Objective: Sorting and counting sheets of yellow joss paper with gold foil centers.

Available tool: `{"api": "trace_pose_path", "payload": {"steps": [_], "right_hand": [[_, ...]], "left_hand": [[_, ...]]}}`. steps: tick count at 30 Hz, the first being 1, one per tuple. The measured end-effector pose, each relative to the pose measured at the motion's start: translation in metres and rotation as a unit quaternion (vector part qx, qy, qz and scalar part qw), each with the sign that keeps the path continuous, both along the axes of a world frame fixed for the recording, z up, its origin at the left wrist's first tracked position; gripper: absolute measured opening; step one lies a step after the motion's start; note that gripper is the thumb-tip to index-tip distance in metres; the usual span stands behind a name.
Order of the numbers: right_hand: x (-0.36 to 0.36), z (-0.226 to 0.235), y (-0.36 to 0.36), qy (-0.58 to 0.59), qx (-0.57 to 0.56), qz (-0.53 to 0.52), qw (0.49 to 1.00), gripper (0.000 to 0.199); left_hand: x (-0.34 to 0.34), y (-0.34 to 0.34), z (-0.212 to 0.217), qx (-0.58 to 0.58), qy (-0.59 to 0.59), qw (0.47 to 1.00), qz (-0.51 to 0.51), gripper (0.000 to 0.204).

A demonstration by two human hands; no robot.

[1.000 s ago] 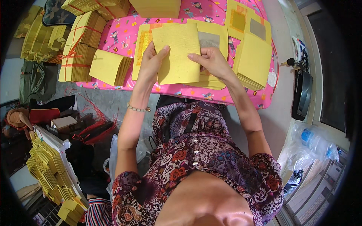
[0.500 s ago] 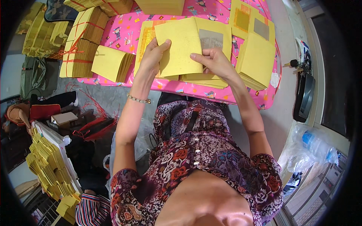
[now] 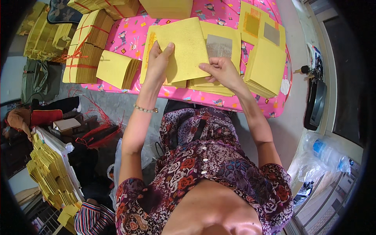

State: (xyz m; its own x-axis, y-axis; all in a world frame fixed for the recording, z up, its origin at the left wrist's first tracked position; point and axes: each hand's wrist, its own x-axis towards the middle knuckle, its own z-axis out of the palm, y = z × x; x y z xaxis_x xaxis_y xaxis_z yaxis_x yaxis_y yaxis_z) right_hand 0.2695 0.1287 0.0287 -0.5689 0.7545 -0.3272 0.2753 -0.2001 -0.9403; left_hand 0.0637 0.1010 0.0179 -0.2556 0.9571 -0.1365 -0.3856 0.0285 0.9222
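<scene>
A folded yellow paper sheet point(image 3: 185, 49) is held up over the table, slightly tilted. My left hand point(image 3: 158, 62) grips its left side, thumb on top and fingers behind. At its lower right corner my right hand point(image 3: 224, 72) pinches it between thumb and fingers. Beneath lie more yellow sheets, one bearing a grey-silver square point(image 3: 219, 46) and another an orange patch point(image 3: 151, 45), both partly covered. A stack of folded yellow paper point(image 3: 264, 68) sits to the right of my right hand, and a smaller pile point(image 3: 115, 68) leans at the left.
The table has a pink patterned cover point(image 3: 178, 92). Bundles of yellow paper tied with red string point(image 3: 87, 47) line its left side. Left of me, a person in a striped sleeve point(image 3: 94, 219) is beside more yellow paper stacks point(image 3: 49, 168). Plastic-wrapped bottles point(image 3: 323, 150) lie at right.
My right hand has lowered slightly along the sheet's edge. The sheet has shifted and tilted a little, with both hands still holding it. The whole view has moved slightly.
</scene>
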Motion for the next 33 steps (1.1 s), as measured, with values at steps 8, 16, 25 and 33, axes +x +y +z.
{"api": "trace_pose_path", "payload": {"steps": [8,16,25,33], "right_hand": [[-0.004,-0.001,0.007,-0.019,0.013,0.033,0.999,0.031],[-0.021,0.004,0.026,0.073,0.087,-0.008,0.993,0.025],[-0.038,0.001,0.030,0.116,0.030,-0.039,0.992,0.023],[-0.071,0.005,0.021,0.117,0.000,-0.022,0.993,0.023]], "left_hand": [[0.005,-0.020,0.013,0.081,0.061,0.992,0.075,0.037],[0.009,-0.043,0.009,0.063,0.095,0.993,0.017,0.037],[0.000,-0.059,0.005,0.048,0.078,0.996,0.006,0.036],[-0.027,-0.075,-0.002,0.030,0.063,0.997,0.028,0.037]]}}
